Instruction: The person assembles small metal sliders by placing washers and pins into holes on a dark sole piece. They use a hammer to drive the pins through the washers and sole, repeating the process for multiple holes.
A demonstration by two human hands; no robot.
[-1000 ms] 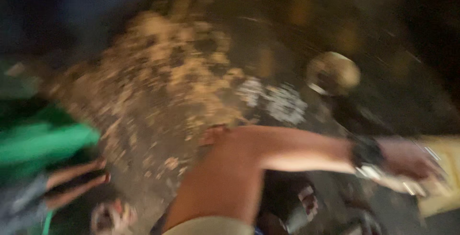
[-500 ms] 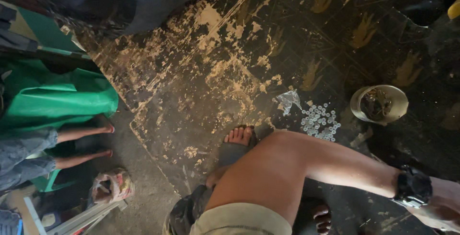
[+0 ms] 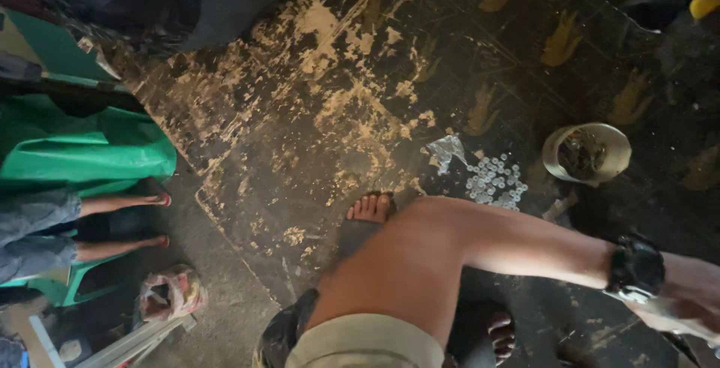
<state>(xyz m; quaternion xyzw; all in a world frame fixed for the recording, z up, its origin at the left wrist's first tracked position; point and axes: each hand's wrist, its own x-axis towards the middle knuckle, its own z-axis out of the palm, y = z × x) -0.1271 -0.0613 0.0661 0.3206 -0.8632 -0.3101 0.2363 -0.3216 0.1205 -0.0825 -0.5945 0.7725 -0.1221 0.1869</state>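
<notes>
Our right hand (image 3: 694, 293), black watch (image 3: 636, 267) on its wrist, reaches low past the pale bowl (image 3: 587, 153); we cannot tell its grip, and our left hand is out of sight. Small clear caps (image 3: 495, 180) lie just beside the bowl

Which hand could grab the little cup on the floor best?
Probably the left. It is the only hand in view, stretched out past a black watch at the right edge, on the cup's side but apart from it. The right hand is out of view.
</notes>
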